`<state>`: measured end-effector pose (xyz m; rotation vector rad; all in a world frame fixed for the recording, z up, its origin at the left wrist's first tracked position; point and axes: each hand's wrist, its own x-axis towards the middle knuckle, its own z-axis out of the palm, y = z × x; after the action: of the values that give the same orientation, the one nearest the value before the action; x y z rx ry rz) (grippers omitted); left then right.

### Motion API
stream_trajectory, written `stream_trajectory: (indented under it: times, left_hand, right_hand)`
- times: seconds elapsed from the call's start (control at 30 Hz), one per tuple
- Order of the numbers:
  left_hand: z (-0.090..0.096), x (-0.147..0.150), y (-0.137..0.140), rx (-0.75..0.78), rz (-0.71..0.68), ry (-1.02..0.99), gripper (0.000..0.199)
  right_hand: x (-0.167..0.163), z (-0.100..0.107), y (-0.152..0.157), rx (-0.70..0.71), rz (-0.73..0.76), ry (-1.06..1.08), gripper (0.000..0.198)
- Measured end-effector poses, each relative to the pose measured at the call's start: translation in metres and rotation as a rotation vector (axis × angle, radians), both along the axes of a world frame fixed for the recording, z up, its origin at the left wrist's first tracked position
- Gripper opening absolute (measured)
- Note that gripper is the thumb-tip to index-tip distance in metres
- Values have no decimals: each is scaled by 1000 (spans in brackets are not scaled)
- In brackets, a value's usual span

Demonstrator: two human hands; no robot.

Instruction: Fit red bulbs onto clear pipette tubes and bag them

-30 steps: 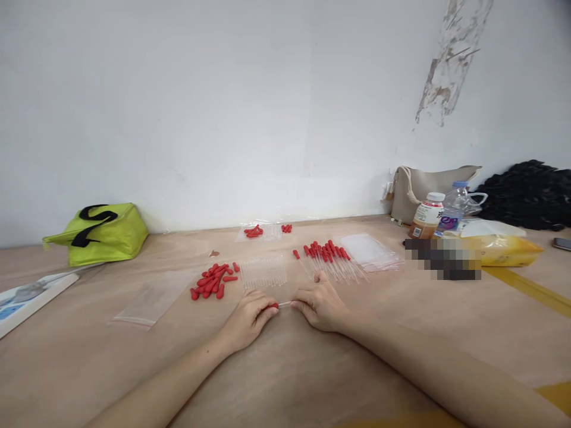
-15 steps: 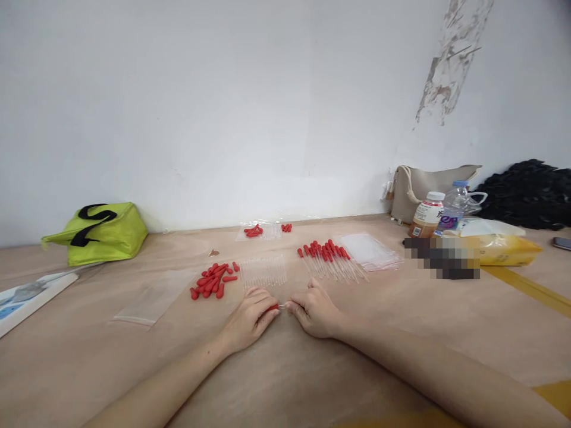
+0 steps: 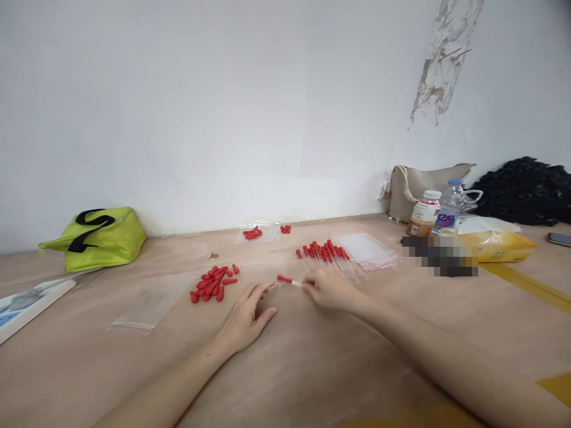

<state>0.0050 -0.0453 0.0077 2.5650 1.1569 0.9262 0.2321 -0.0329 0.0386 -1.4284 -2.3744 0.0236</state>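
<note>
While our left hand (image 3: 246, 318) rests on the table (image 3: 285, 368) with thumb and fingers parted wide around nothing we can see, our right hand (image 3: 329, 288) pinches a red-tipped dropper (image 3: 285, 279) by its pale tube, its bulb pointing left, well short of the far edge. We judge that a light pinch in line with the tube serves best, since so slender a stem could snap under sideways load. At left lies a clear bag (image 3: 148, 304), then loose red bulbs (image 3: 215, 285). Right of these, just beyond our left fingertips, is a row of clear tubes (image 3: 261, 271); whether they touch we cannot tell, and resting lightly there should avoid rolling them. Beyond our right hand, other droppers (image 3: 326, 252) lie fanned, bulbs toward the far edge, with stacked bags (image 3: 366, 249) to their right. Small red pieces (image 3: 253, 233) sit close to the far edge.
</note>
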Motion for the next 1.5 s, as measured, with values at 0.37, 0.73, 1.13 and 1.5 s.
stream_trajectory:
  times: [0.37,0.73,1.13,1.5]
  left_hand:
    - [1,-1,4,-43,-55,51,16]
    - [3,-1,5,-47,-76,73,14]
    - [7,-24,27,180,372,76,20]
    - [2,-58,52,328,656,420,16]
  right_hand:
    - [-13,-16,73,-2,-522,61,27]
    - [-24,-23,80,36,-541,71,25]
    - [-70,-12,84,-254,-519,168,28]
    - [-76,-4,94,-394,-543,181,32]
